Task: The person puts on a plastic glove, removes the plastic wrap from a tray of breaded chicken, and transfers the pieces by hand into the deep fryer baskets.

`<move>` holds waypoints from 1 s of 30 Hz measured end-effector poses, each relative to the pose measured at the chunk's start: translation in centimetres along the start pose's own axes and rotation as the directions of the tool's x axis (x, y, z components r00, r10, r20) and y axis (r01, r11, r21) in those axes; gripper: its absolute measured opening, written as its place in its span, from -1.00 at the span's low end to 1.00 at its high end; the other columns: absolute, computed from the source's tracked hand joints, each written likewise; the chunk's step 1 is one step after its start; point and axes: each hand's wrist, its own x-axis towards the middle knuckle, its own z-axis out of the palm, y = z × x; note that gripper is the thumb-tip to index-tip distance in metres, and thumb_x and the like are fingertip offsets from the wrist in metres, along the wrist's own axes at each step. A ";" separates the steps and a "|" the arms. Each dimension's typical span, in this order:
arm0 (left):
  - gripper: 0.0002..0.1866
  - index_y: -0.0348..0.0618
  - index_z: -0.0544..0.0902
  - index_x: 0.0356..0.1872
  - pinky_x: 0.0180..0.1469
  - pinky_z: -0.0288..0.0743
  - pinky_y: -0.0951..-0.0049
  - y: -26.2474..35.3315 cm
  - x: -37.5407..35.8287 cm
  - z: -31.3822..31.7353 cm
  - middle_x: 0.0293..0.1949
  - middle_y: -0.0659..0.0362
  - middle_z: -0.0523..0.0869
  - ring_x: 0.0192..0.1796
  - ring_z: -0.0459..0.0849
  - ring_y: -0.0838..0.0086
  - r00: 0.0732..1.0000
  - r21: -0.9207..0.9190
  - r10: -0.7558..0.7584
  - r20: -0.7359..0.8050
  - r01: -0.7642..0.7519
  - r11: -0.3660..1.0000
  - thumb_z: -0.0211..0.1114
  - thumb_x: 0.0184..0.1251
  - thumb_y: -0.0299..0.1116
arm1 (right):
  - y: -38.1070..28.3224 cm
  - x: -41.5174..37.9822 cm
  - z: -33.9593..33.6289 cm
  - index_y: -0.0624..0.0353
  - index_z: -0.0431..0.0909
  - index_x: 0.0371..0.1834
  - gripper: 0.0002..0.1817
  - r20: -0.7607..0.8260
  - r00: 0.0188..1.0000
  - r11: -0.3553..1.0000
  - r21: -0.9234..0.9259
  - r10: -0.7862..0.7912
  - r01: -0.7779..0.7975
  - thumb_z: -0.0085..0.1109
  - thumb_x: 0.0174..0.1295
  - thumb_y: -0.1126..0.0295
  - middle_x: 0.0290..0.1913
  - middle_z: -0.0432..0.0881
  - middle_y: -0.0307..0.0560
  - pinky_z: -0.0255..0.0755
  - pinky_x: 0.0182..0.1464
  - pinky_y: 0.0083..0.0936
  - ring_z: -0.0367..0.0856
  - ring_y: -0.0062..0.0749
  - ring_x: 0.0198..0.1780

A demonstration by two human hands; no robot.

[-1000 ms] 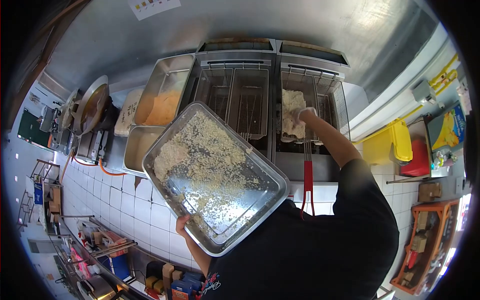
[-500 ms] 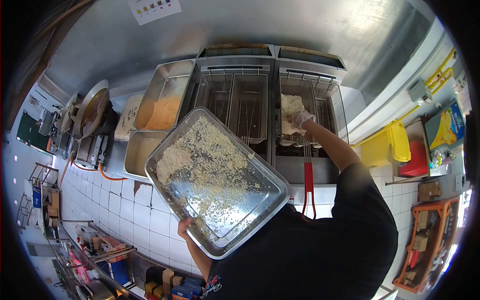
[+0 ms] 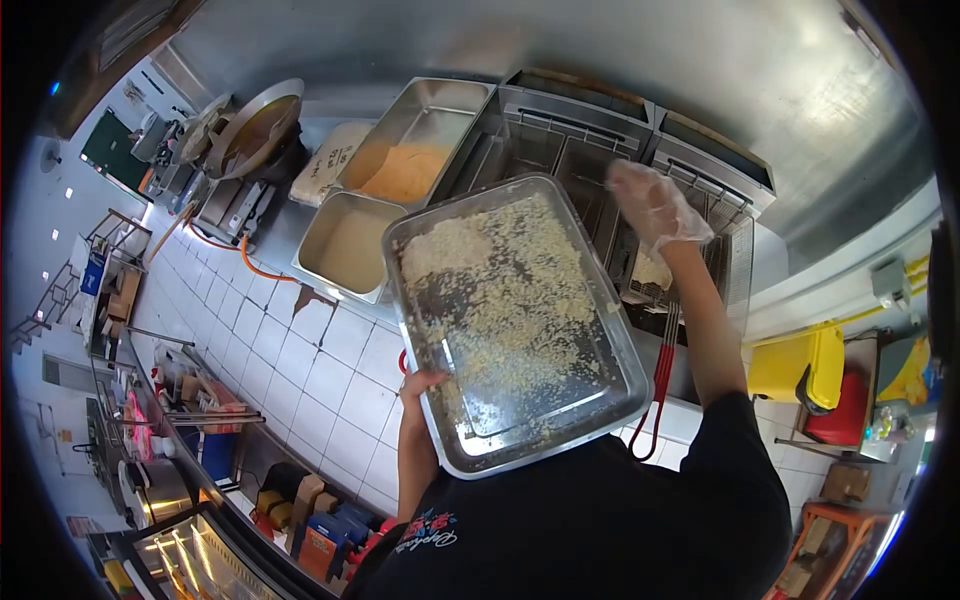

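My left hand (image 3: 425, 385) is closed on the near left rim of a shallow metal tray (image 3: 540, 455), thumb over the edge. Pale crumbs (image 3: 530, 300) are scattered across the tray, and one crumb-coated piece (image 3: 445, 250) lies in its far left corner. My right hand (image 3: 655, 210), in a clear plastic glove, is raised above a fryer basket (image 3: 735, 270). Its slightly blurred fingers are stretched out, with nothing visible in them. Below it, part of a pale coated piece (image 3: 652, 270) shows in the basket; the hand and tray hide the rest. The basket's red handle (image 3: 662, 385) points toward me.
Left of the fryer stand a deep metal pan with orange powder (image 3: 405, 172) and a pan of pale mix (image 3: 350, 240). A large wok-like pan (image 3: 255, 130) stands farther left, with an orange hose (image 3: 265, 272) below. At right is a yellow bin (image 3: 800, 365).
My right hand has lifted out of the basket, up and away from the coated food. The view has swung, shifting the fryer and pans rightward. My left hand still holds the tray.
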 end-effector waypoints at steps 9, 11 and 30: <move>-0.27 -0.38 0.37 0.16 0.04 0.46 0.36 4.0 0.2 6.8 -0.08 0.02 0.60 -0.06 0.59 0.31 0.971 0.176 0.073 0.228 -0.115 0.978 0.18 -0.20 -0.32 | -10.6 -0.8 4.6 0.17 0.42 0.16 -0.46 0.096 0.731 0.737 0.084 -0.676 0.671 0.06 0.18 0.07 0.05 0.51 0.02 0.44 0.14 -0.26 0.49 -0.15 0.11; -0.27 -0.35 0.35 0.18 0.05 0.44 0.38 3.8 0.4 7.3 -0.06 0.02 0.58 -0.04 0.57 0.31 0.967 0.147 0.027 0.255 -0.067 0.987 0.17 -0.20 -0.35 | -10.9 -0.3 4.2 0.14 0.38 0.17 -0.42 0.298 0.765 0.805 0.021 -0.571 0.593 0.12 0.10 0.07 -0.06 0.50 0.03 0.48 0.03 -0.17 0.48 -0.11 0.10; -0.27 -0.42 0.28 0.21 0.13 0.39 0.35 3.4 1.6 8.7 0.04 -0.04 0.52 0.06 0.53 0.28 0.944 0.104 -0.033 0.328 -0.001 0.995 0.20 -0.13 -0.44 | -6.7 -0.7 -2.0 0.23 0.35 0.06 -0.58 0.164 0.911 0.903 0.281 -0.379 0.325 0.05 0.12 0.34 -0.22 0.57 0.11 0.50 -0.13 -0.29 0.59 -0.09 -0.25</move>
